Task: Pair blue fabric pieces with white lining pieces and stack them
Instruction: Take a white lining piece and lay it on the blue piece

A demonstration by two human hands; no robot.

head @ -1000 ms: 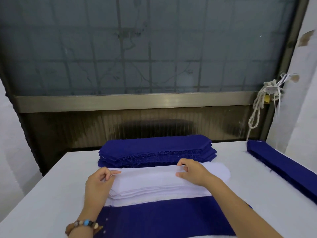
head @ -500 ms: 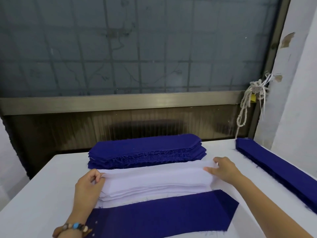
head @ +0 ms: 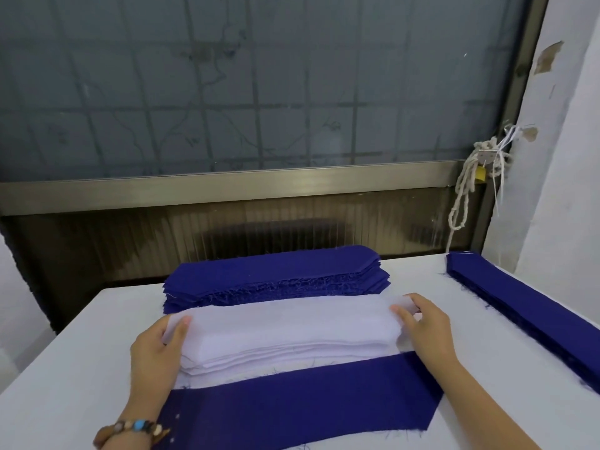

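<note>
**White lining piece pinched at both ends, on top of its stack**

White lining piece (head: pixel 285 319) is the top sheet of the white lining stack (head: pixel 292 355), mid-worktop, its ends raised slightly off the pile. Left hand (head: pixel 156 349) pinches the left end, thumb on top and fingers (head: pixel 152 339) curled under. Right hand (head: pixel 425 326) pinches the right end the same way.

Single blue fabric piece (head: pixel 308 404) lies flat just in front, its far edge touching the stack's base. It looks like the partner for this lining. Blue fabric stack (head: pixel 276 274) sits just behind the white pile. Blue strip stack (head: pixel 526 310) runs along the right side, well apart. White worktop (head: pixel 65 368) carries all of it. Beaded bracelet (head: pixel 136 428) on the left wrist.

Risks, judged from here:
- Thin lining may cling, so two sheets could lift as one and break the pairing.
- An uneven pull could crease or skew the sheet.
- Dragging it forward could shove the stack or ruck the blue piece.
- White on white worktop makes a stray sheet easy to miss.
</note>
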